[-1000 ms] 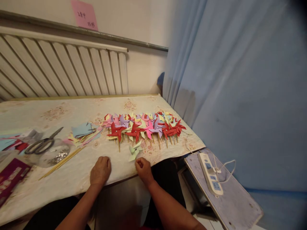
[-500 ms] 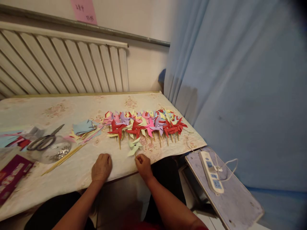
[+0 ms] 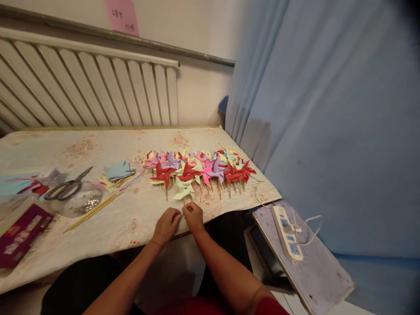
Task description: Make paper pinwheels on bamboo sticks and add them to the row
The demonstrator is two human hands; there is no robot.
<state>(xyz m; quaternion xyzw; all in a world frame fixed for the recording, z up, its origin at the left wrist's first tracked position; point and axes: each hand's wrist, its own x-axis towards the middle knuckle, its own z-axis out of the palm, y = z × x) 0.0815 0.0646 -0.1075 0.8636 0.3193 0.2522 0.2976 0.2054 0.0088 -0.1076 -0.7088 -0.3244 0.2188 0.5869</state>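
Observation:
A pale green paper pinwheel (image 3: 184, 188) stands upright at the table's front edge, its stick pinched in my right hand (image 3: 193, 217). Close beside it, my left hand (image 3: 167, 224) has its fingers curled and closed near the same stick; whatever they may hold is hidden. Just behind the green pinwheel lie rows of finished pinwheels in red, pink, purple and yellow, among them a red pinwheel (image 3: 162, 173) and a purple pinwheel (image 3: 217, 170). Their wooden sticks point toward me.
Left of the pinwheels are cut paper sheets (image 3: 116, 170), wooden sticks (image 3: 93, 213), black scissors (image 3: 65, 190), a clear dish of metal pins (image 3: 88, 204) and a purple box (image 3: 22, 236). A power strip (image 3: 287, 234) lies on a small side table to the right, by a blue curtain (image 3: 328, 131).
My left hand has moved right, up beside my right hand. My right hand has shifted slightly up and left, and the green pinwheel now stands more upright and faces me.

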